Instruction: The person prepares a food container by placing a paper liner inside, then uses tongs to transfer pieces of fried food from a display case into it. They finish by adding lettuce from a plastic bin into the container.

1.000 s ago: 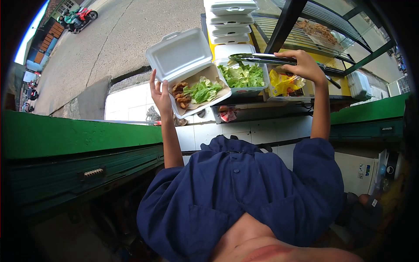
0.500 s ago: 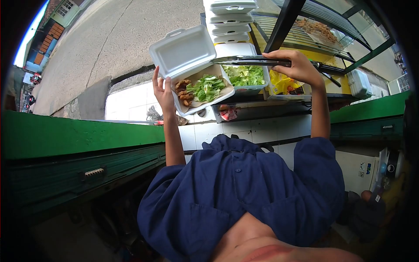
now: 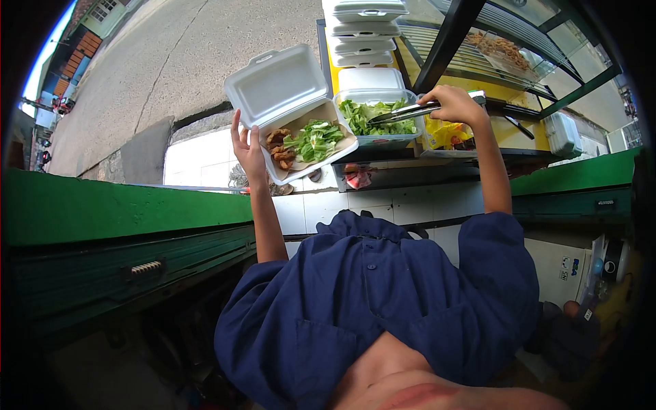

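Note:
My left hand [image 3: 249,152] grips the left side of an open white foam takeaway box [image 3: 277,80], thumb up by the hinge side. Inside, on brown paper, browned fried pieces [image 3: 279,148] lie at the left and chopped lettuce [image 3: 316,141] beside them. My right hand [image 3: 454,106] is closed around metal tongs [image 3: 404,113]. Their tips reach into the lettuce [image 3: 359,117] filling a clear plastic tub [image 3: 386,141], just right of the box. Whether the tips pinch any leaves I cannot make out.
Closed foam boxes [image 3: 365,29] stand stacked behind the tub. To the right are a yellow packet [image 3: 447,134], a knife [image 3: 519,127] and a glass display case with a dark frame [image 3: 447,48]. A green ledge [image 3: 123,208] runs along the left.
My right hand has lowered the tongs from above the foam box's edge into the lettuce tub. The foam box in my left hand has shifted slightly left and down.

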### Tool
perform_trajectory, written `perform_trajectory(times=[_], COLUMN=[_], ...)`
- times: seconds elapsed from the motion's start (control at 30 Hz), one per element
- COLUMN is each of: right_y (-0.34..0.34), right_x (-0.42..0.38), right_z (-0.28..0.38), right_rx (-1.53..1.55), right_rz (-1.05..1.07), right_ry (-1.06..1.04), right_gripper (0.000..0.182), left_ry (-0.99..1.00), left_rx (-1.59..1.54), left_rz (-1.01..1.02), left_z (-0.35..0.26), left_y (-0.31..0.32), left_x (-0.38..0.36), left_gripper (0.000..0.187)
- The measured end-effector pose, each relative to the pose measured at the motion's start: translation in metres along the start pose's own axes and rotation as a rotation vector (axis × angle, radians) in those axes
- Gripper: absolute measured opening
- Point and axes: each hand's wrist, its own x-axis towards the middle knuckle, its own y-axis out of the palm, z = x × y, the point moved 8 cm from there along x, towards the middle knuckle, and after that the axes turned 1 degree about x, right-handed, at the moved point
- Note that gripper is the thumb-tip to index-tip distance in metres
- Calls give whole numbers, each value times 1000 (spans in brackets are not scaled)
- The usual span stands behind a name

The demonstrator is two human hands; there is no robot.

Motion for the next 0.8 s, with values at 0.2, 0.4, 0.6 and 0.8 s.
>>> perform_trajectory(times=[0.2,0.4,0.6,0.8], right_y=[-36,-45,-41,-46], right_x=[-18,-26,-22,-27], right_z=[3,31,75,50], right_rx=[183,569,436,452], right_rz=[-268,-70,-156,-217], right_ry=[-235,-142,-377,-310], right_gripper=[42,47,47,47], left_ry=[24,7,17,-1], left_rx=[-7,-20,-21,-65], left_rz=[10,18,33,15], left_z=[3,-8,-4,-1], left_y=[-3,8,12,8], left_x=[5,5,10,12], left_gripper=[49,49,49,49])
